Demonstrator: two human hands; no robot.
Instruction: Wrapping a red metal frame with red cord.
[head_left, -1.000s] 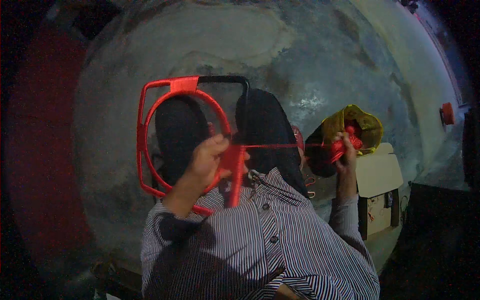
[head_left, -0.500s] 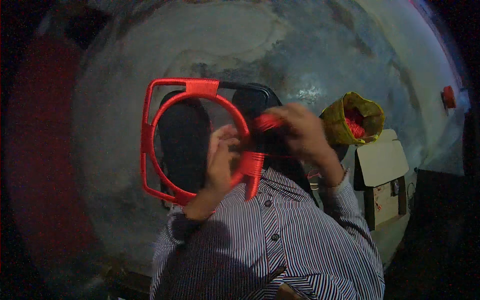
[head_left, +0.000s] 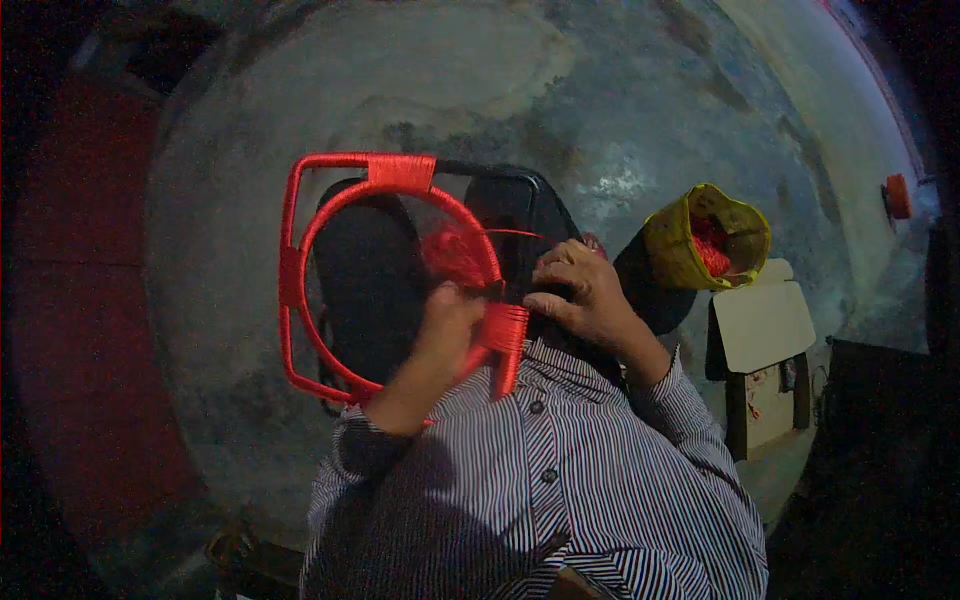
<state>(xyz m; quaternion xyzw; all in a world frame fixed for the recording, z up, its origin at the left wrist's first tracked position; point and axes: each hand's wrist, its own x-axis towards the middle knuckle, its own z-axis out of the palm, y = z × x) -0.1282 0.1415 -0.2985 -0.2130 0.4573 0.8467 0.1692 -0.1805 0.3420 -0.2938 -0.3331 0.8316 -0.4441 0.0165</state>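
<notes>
A square frame with a round ring (head_left: pixel 470 215) inside it rests over my lap, mostly wound with glossy red cord. Its right side is a bare black bar (head_left: pixel 537 215). My left hand (head_left: pixel 448 318), blurred, is by the ring's inner right edge, closed on a loose bundle of red cord (head_left: pixel 455 250) whose lower end its fingers hide. From the bundle a taut red strand (head_left: pixel 515 233) runs across the black bar toward my right hand (head_left: pixel 585 290). That hand is beside the bar, fingers bent and thumb apart, with nothing plainly gripped.
At the right, a yellow bag (head_left: pixel 665 240) holds more red cord (head_left: pixel 710 245). Near it stands an opened cardboard box (head_left: pixel 765 330) with small items inside. A red round object (head_left: pixel 897 197) is by the far right wall. Grey concrete floor (head_left: pixel 330 70) surrounds me.
The red cord bundle has passed from my right hand, right of the bar, to my left hand inside the ring. My right hand has lowered slightly. The frame has barely moved.
</notes>
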